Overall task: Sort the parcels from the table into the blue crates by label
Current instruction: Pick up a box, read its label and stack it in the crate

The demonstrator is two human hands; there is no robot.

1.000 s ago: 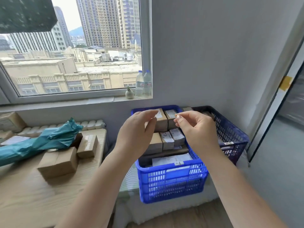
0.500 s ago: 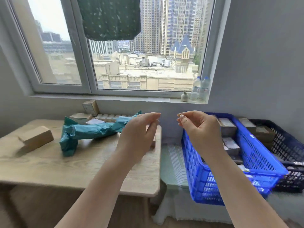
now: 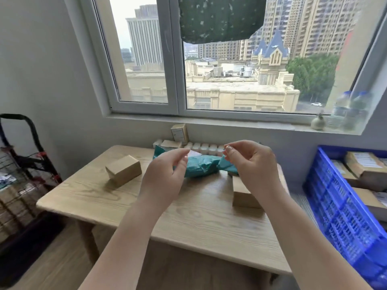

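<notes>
A: Both your hands are up over the table [image 3: 88,197] and carry nothing. Left hand [image 3: 165,174] has fingers loosely curled, thumb and fingertips apart. Right hand [image 3: 254,164] is the same, thumb near the forefinger but nothing pinched.

B: What's left to sort?

A: Relative to the teal bag [image 3: 201,165]: one cardboard box [image 3: 123,172] sits well to its left, alone. A second box [image 3: 244,195] sits just in front of its right end, half hidden under your right wrist. A small box [image 3: 179,133] stands upright behind it against the wall.

B: And the crate?

A: Blue crate [image 3: 343,208] is well to the right of the bag, off the table edge, already holding labelled boxes.

B: Which do you take first?

A: My call: the second box, it's nearest your right hand. Grip it across the short sides, thumb on one face, fingers opposite.

B: Label?

A: Can't see one on any table parcel. Turn the box label-up and read it before you swing to the crate.

B: Risk?

A: The bag is soft and crumpled; it'll sag. Use both hands on that one.
</notes>
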